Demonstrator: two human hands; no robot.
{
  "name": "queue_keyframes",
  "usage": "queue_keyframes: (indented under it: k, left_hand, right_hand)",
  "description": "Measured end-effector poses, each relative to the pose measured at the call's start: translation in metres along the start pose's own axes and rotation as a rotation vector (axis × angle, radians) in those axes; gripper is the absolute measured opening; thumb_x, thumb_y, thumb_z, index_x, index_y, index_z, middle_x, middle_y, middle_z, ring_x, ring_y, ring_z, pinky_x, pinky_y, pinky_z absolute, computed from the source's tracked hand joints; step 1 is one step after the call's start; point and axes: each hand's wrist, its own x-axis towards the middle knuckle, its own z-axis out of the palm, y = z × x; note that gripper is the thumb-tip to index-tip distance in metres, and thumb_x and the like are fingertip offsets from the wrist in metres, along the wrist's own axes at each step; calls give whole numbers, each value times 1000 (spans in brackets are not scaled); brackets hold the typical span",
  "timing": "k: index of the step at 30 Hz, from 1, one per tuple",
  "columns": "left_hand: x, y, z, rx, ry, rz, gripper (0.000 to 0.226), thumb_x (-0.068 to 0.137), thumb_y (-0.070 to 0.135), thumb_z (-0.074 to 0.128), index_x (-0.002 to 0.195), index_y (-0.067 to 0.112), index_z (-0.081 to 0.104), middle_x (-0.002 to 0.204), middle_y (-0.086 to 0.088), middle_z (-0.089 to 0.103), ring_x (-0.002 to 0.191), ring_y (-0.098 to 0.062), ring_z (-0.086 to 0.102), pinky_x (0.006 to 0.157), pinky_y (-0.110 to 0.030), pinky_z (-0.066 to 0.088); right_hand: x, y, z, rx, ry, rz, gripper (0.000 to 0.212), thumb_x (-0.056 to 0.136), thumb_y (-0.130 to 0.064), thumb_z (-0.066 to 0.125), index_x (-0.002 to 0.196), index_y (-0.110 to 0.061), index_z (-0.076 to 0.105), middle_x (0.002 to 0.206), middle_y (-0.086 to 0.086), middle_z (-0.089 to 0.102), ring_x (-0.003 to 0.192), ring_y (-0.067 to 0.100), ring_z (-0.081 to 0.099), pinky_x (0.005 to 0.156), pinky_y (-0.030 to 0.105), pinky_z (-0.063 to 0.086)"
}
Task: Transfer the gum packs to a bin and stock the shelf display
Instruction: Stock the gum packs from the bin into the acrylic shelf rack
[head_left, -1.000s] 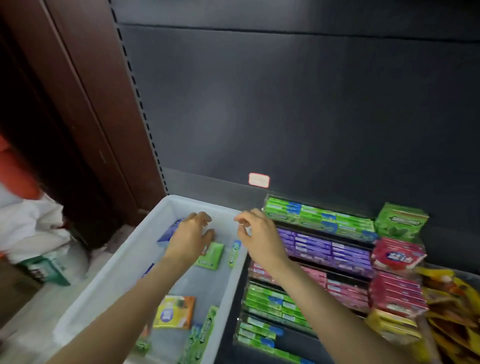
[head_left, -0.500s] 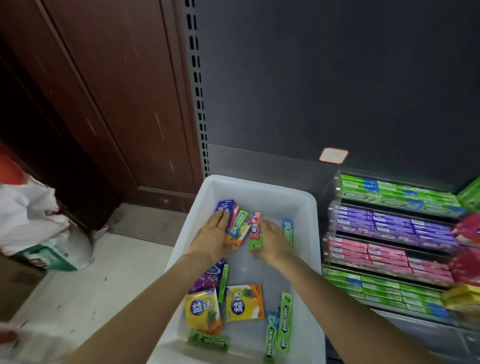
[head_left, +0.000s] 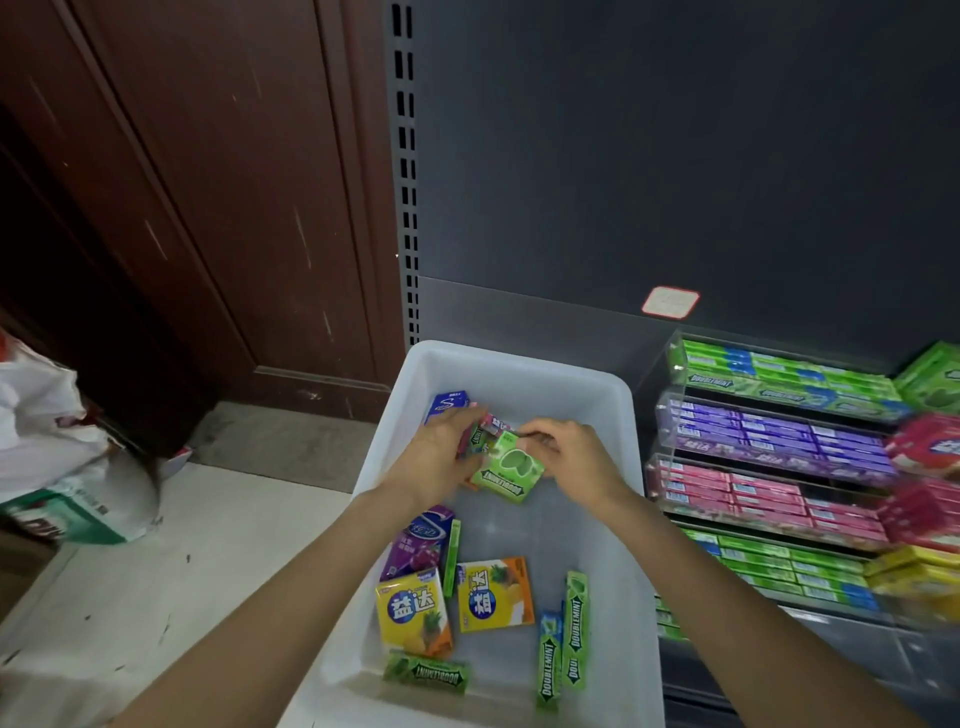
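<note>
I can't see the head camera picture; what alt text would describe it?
Two hands, left and right, gather gum packs over a white bin holding more loose packs. A clear tiered display of green, purple and pink gum stands to its right.

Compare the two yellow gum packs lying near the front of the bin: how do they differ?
The left yellow pack lies closer to the bin's left wall and overlaps a purple pack; the right yellow pack lies apart, on the bare floor. The right one shows more orange. Both lie flat, face up, untouched, with the same blue logo.
</note>
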Motion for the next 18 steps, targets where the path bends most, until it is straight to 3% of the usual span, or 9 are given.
queue_keyframes:
  k: [2, 4, 6, 8, 10, 13, 18]
  left_hand:
    - [0, 7, -7, -145, 0, 0, 49, 87, 13, 64, 133, 14, 49, 124, -2, 58, 117, -18, 53, 99, -21, 38]
    - [-1, 8, -14, -254, 5, -23, 37, 86, 7, 64, 122, 11, 57, 103, -4, 63, 99, -19, 60, 89, -21, 47]
    - [-3, 6, -23, -218, 35, -30, 25, 87, 4, 61, 112, 7, 61, 97, -8, 66, 85, -15, 59, 75, -9, 45]
    - [-7, 1, -30, -104, 83, -19, 20, 88, 2, 57, 108, 4, 62, 97, -11, 68, 80, -15, 57, 66, -6, 39]
    - [-11, -5, -34, -7, 143, -19, 22, 90, 1, 52, 110, 4, 61, 100, -11, 66, 81, -16, 57, 67, -9, 36]
    - [-16, -13, -38, -4, 220, -53, 21, 91, 4, 51, 110, 6, 59, 103, -8, 63, 83, -15, 57, 67, -10, 35]
    - [-23, -15, -41, -115, 266, -87, 17, 91, 4, 53, 106, 9, 60, 102, -6, 62, 83, -16, 60, 71, -22, 48]
  right_hand:
    - [-1, -8, -4, 186, 4, -2, 12, 88, -13, 64, 98, -10, 70, 82, -4, 67, 82, 18, 66, 73, 30, 54]
    - [-1, -18, -4, 327, 1, 19, 7, 88, -11, 63, 92, -14, 68, 78, -3, 65, 75, 14, 65, 64, 25, 56]
    - [1, -24, 1, 420, 13, 37, 7, 89, -10, 62, 90, -15, 66, 81, 1, 66, 74, 8, 64, 63, 22, 56]
    - [4, -21, 9, 453, 46, 73, 7, 89, -10, 61, 93, -12, 66, 88, 6, 67, 80, 10, 64, 67, 22, 55]
    - [6, -15, 21, 389, 59, 95, 13, 87, -10, 64, 100, -8, 66, 95, 9, 68, 89, 16, 64, 74, 26, 52]
    - [10, -9, 40, 57, -50, 102, 45, 81, -18, 71, 122, -7, 57, 118, 11, 60, 112, 23, 56, 94, 30, 41]
    - [10, -8, 65, -215, -167, 141, 83, 74, -32, 77, 141, -9, 34, 137, 11, 38, 127, 23, 38, 102, 27, 32]
